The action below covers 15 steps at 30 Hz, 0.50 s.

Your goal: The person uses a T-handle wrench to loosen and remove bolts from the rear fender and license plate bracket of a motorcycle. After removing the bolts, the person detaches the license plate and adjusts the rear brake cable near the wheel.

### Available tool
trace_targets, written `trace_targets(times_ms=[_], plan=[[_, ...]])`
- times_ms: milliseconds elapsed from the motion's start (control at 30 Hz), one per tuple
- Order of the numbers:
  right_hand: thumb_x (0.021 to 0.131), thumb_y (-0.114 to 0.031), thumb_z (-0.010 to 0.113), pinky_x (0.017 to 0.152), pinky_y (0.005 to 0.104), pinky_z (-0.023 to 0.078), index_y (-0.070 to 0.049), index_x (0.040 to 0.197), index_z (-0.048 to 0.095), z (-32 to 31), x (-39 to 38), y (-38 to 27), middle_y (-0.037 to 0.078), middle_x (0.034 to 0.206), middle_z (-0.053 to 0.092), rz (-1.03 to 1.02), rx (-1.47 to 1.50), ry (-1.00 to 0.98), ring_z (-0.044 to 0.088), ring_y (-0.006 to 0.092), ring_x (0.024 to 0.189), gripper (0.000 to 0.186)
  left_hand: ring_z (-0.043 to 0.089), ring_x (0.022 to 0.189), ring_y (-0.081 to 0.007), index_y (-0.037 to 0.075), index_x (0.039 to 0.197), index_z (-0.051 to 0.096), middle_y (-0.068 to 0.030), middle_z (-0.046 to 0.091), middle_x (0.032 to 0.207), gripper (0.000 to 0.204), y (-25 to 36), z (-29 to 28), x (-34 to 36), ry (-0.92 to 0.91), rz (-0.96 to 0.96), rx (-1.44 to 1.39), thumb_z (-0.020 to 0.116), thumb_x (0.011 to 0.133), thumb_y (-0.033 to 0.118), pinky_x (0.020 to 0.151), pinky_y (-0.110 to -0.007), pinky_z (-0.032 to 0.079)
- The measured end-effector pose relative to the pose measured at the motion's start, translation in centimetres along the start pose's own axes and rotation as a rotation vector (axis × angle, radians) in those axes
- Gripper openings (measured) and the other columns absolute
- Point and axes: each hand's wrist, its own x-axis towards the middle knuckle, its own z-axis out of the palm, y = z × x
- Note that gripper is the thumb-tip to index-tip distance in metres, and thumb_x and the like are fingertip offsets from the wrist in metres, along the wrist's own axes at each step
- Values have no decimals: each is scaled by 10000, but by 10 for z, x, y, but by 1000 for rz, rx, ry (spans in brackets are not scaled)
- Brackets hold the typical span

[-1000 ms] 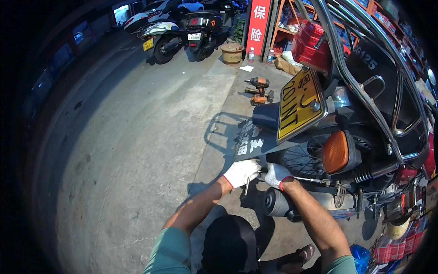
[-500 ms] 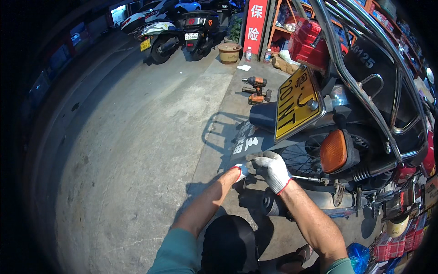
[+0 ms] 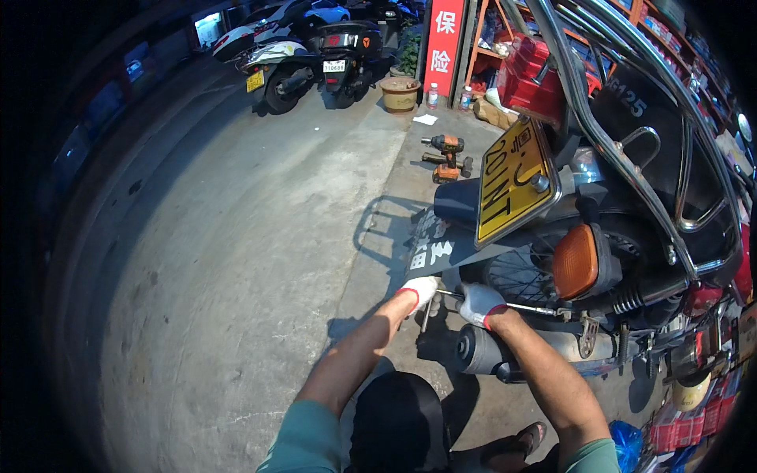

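Observation:
My left hand (image 3: 424, 293), in a white work glove with a red cuff, is closed around the near end of what looks like a long metal T-handle wrench (image 3: 449, 294). One arm of a bar juts down below that hand; the joint is hidden by the glove. My right hand (image 3: 482, 304), gloved alike, wraps round the shaft farther along. Beyond it the shaft runs to a fitting beside the motorcycle's rear wheel (image 3: 512, 272). The dark rear mudguard (image 3: 451, 254) lies just above my hands, and the muffler (image 3: 520, 348) below the right one.
The yellow number plate (image 3: 516, 185), orange turn signal (image 3: 576, 262) and chrome rack (image 3: 603, 134) stick out close above my right arm. An orange-black cordless driver (image 3: 447, 158) lies on the concrete ahead. Parked scooters (image 3: 344, 67) and a flowerpot (image 3: 400, 94) stand farther off.
My right hand has turned over and dropped slightly, from fingers reaching over my left hand to gripping the shaft. The bar below my left hand has come into sight.

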Motion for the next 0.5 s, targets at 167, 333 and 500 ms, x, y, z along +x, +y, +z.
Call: trace_targets(times_ms=[167,333,500], plan=[[804,-194,540,869,456,499,19,1045,658,-4,9,-12,275,1007,660,37,15,-43,635,412,979,343,633,657,-337,0,989,629,-200,634,773,315,-37,-19,5,433,630,684,443,934,248,604,-441,522],[827,-226,561,866,456,494,23,1082,651,-6,3,0,277,1015,658,73,32,-63,632,411,989,368,610,1016,-381,34,1123,612,-185,640,1102,325,-2,-4,-57,250,1214,928,614,835,185,878,-446,498],[852,-309,588,887,449,484,21,1098,641,-13,0,-13,289,1070,640,57,33,-46,609,422,1040,415,606,1018,-377,65,1097,638,-205,642,1079,297,-13,-10,-31,122,1072,1090,592,863,243,900,-436,480]])
